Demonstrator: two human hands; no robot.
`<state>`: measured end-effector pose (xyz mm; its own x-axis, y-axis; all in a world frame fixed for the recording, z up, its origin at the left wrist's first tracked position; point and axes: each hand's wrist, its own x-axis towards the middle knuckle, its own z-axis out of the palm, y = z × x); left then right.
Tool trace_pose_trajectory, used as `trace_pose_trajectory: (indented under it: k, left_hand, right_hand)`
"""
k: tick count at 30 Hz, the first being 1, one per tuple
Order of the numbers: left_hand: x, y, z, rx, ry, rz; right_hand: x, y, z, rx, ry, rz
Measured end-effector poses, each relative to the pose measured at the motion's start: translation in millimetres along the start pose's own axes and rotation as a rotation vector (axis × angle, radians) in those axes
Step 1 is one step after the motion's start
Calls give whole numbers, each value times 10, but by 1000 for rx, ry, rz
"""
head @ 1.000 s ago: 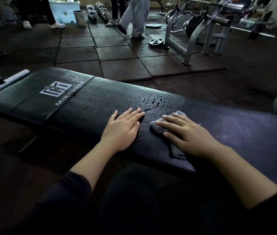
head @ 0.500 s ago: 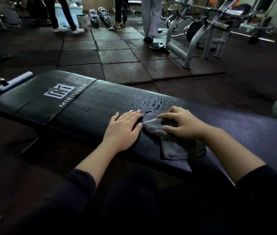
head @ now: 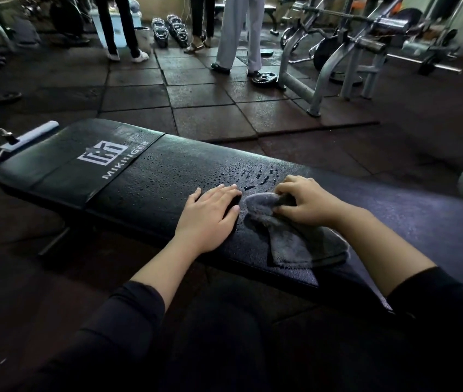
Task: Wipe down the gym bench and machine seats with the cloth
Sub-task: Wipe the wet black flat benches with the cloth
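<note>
— How do our hands lie?

— Our left hand [head: 209, 217] rests flat, palm down, fingers [head: 226, 193] stretched and close together, forearm bare below a dark sleeve.

— And the other?

— Our right hand [head: 308, 203] is curled, knuckles up, fingers bent under and pinching grey fabric; its wrist angles inward toward the left.

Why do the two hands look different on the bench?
The left hand lies flat and open, palm down on the bare bench; the right hand is curled, its fingers pinching the grey cloth. The left hand holds nothing; the right hand grips cloth. Both rest on the wet bench.
</note>
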<state>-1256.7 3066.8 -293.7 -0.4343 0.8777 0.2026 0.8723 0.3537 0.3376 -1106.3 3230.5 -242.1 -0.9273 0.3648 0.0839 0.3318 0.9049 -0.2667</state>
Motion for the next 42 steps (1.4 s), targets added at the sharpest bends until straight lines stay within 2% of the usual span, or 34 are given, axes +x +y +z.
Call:
trace_pose_trajectory:
  k: [10,14,18,26,28,32,37,40,42]
  left_hand:
    - [-4,35,-26,-25,-1,-17]
    - [-25,31,-47,-145,58,-60]
    - [-101,53,-109,-324,127,-150]
    - [-77,24,-57,-251,102,-105]
    - [-70,7,-38,-238,96,-103]
    - [-73,0,-25,-287,104,-118]
    - [-90,29,-69,-278,90,-152]
    - [-113,62,-99,-295,95,-162]
    - [-121,74,-104,-301,91,-171]
  right_hand:
    - [94,-114,-450,226,471,-55]
    - [67,-236,-453,266,422,-77]
    - [10,-266,-408,399,256,-69]
    - [30,-286,-264,584,-10,21]
    - [37,-309,-223,560,37,12]
    - [32,-383,-318,304,324,24]
    - [118,-370,-610,138,545,45]
    - [138,-392,-651,155,591,-6]
    - [154,-397,-557,233,523,-25]
